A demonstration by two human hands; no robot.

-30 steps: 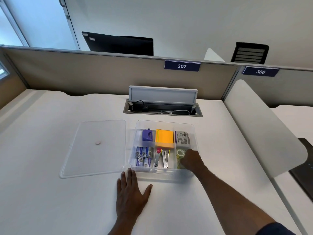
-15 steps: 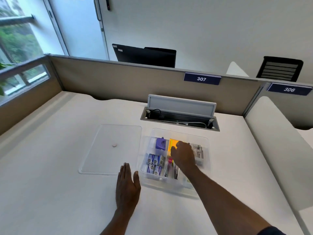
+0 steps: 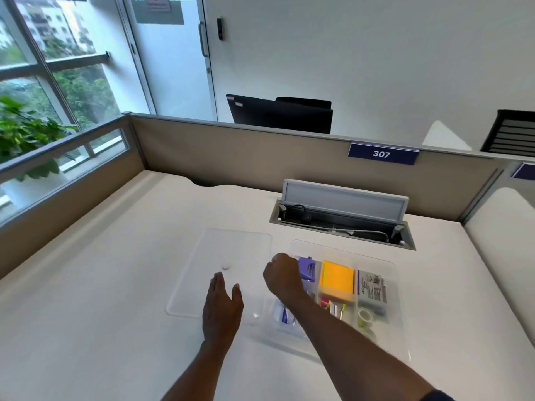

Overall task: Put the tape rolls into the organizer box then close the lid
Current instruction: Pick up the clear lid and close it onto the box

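Observation:
The clear organizer box (image 3: 401, 311) sits open on the desk, its compartments filled with stationery. Clear tape rolls (image 3: 365, 316) lie in its near right compartment. To the left of the box, the clear lid (image 3: 231, 253) lies flat on the desk. My left hand (image 3: 221, 309) rests flat over the lid's near edge, palm down and holding nothing. My right hand (image 3: 282, 274) hovers over the gap between the lid's right edge and the box's left side. Its fingers are curled under and hidden. My right forearm crosses over the box's near left compartments.
The box also holds an orange sticky-note pad (image 3: 337, 277), a purple item (image 3: 306, 267) and a printed packet (image 3: 372, 286). An open cable hatch (image 3: 344, 224) lies behind the box. Beige partitions (image 3: 231, 151) wall the desk at the back and left.
My right hand has left the tape compartment and crossed leftward over the box to its left edge. My left hand has slid forward onto the lid. The camera has turned left.

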